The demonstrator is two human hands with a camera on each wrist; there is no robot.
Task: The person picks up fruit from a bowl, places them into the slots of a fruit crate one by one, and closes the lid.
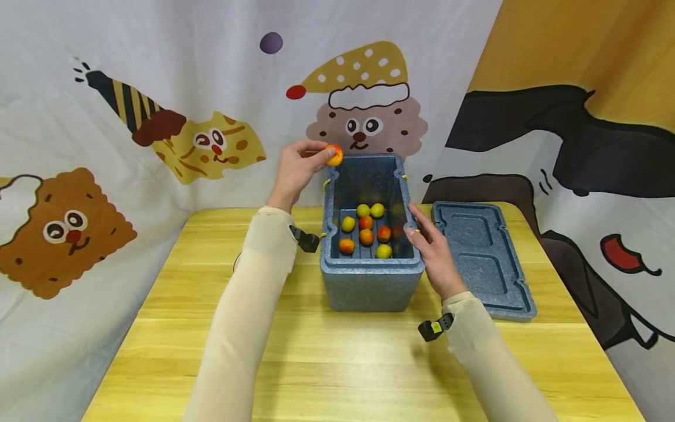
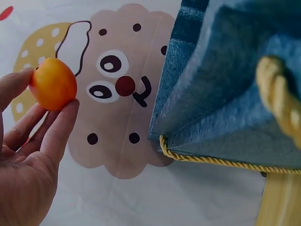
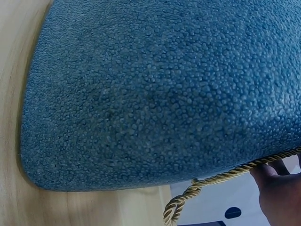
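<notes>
My left hand (image 1: 299, 168) is raised at the far left corner of a blue-grey foam box (image 1: 364, 287). Between thumb and fingertips it pinches a small, round orange-red fruit (image 2: 53, 84), held just above and outside the rim. Several small fruits lie on the box floor, some yellow-green like the near one (image 1: 384, 251), others orange-red like the one at left (image 1: 346, 246). My right hand (image 1: 435, 252) rests on the box's right rim, fingers stretched along it. In the right wrist view, its fingers touch the rim beside a gold twisted rope (image 3: 225, 176).
The box's lid (image 1: 482, 258) lies flat on the wooden table (image 1: 337, 363), right of the box. Behind the table hangs a white curtain (image 1: 211, 47) printed with cartoon biscuits. Gold rope also runs along the box's left side.
</notes>
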